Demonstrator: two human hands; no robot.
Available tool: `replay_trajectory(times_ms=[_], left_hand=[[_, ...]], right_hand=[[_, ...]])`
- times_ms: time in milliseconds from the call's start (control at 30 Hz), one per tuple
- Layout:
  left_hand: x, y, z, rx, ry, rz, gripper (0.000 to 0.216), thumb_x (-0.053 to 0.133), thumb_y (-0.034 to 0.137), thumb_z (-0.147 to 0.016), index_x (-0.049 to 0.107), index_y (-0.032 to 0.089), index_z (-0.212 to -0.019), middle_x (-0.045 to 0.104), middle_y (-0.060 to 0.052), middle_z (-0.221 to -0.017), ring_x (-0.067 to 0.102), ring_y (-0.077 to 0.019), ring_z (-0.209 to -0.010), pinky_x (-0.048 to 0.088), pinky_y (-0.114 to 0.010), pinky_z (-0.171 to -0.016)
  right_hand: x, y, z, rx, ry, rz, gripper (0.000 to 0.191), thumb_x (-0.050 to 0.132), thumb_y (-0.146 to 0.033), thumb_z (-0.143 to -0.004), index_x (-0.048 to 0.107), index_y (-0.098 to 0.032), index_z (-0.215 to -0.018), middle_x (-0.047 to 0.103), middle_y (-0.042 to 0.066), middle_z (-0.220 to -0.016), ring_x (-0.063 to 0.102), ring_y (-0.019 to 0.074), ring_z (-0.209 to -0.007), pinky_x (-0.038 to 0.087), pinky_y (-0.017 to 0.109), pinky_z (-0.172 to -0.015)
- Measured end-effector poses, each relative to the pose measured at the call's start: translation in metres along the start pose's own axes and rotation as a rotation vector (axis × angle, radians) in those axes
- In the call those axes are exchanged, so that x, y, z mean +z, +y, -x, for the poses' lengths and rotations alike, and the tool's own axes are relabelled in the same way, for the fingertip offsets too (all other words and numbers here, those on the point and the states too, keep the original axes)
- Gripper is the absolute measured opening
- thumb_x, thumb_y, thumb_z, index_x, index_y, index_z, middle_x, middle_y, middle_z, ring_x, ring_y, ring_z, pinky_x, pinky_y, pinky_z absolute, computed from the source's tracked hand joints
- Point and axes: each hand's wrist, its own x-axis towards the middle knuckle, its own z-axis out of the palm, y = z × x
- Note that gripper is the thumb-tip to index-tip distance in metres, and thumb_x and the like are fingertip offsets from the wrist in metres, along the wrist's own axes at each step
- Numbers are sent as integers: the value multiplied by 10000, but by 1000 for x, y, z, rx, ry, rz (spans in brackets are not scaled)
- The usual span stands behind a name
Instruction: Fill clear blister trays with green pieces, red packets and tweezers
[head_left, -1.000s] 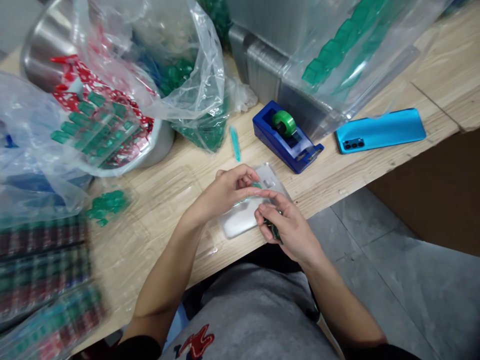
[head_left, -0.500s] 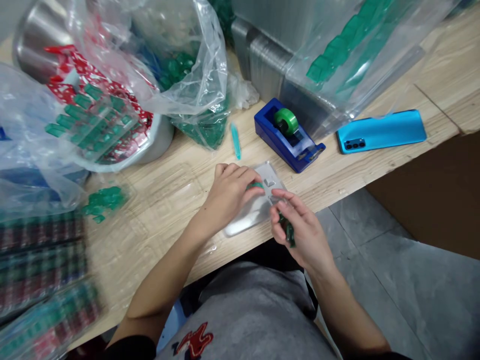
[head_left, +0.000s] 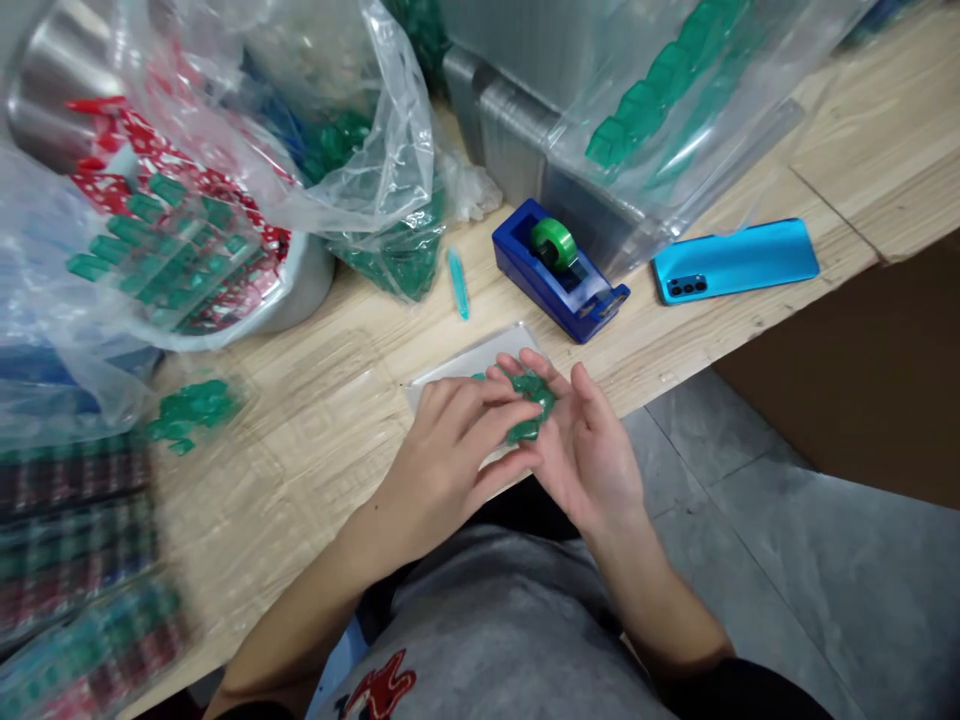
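My right hand (head_left: 592, 450) lies palm up at the table's front edge, fingers spread, with several small green plastic pieces (head_left: 529, 405) resting on its fingers. My left hand (head_left: 450, 455) reaches across, its fingertips stretched out and touching those green pieces. Under both hands lies a clear plastic blister tray (head_left: 469, 365) on the wooden table (head_left: 322, 420).
A blue tape dispenser (head_left: 559, 270) with a green roll stands behind the tray, a blue phone (head_left: 735, 260) to its right. A small teal stick (head_left: 457, 283) lies near it. Plastic bags of green pieces (head_left: 352, 150), a steel bowl (head_left: 45, 90) and a loose green pile (head_left: 191, 410) crowd the left.
My right hand has turned palm up and spread its fingers, showing the green pieces. My left hand left the tray and moved onto the pieces in the right palm.
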Motion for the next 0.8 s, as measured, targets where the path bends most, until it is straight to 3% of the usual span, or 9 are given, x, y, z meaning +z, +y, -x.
replay_trajectory(times_ms=[133,267,433,700,800], left_hand=[[0,-1,-2,-9,-28,20,252,583,300,-931,562,210,-1165,646,-68,-1068,563,-214,-998,439,-363,-870],[-4,0,-10,-11,-6,-26,201,505,218,-966,585,173,-1146,639,-81,-1067,549,-212,-985,429,-359,-857],[-7,-2,-18,34,-128,-145,177,495,162,-955,623,160,-1078,637,-92,-1086,516,-237,-1004,434,-377,-846],[-10,-5,-11,58,-212,-88,57,544,128,-907,562,155,-955,658,-67,-949,539,-231,-899,419,-371,-784],[-9,-7,-11,24,-169,22,97,526,103,-897,553,192,-927,651,-41,-927,558,-214,-899,436,-357,-789]], right_hand=[[5,2,5,-29,-52,2,315,506,-489,-917,686,-237,-976,691,28,-1128,608,190,-1166,434,382,-1069],[6,6,5,20,-122,-11,349,471,-510,-934,682,-241,-1006,694,45,-1137,621,208,-1129,493,402,-987],[0,13,2,9,-147,12,391,487,-566,-916,679,-238,-1007,694,54,-1103,638,218,-1085,536,385,-905],[-7,22,0,32,-139,67,453,515,-606,-887,645,-212,-1067,683,51,-1004,664,181,-933,563,336,-823],[-5,22,-1,17,-160,72,421,538,-587,-881,652,-216,-1043,690,45,-961,669,180,-896,573,326,-771]])
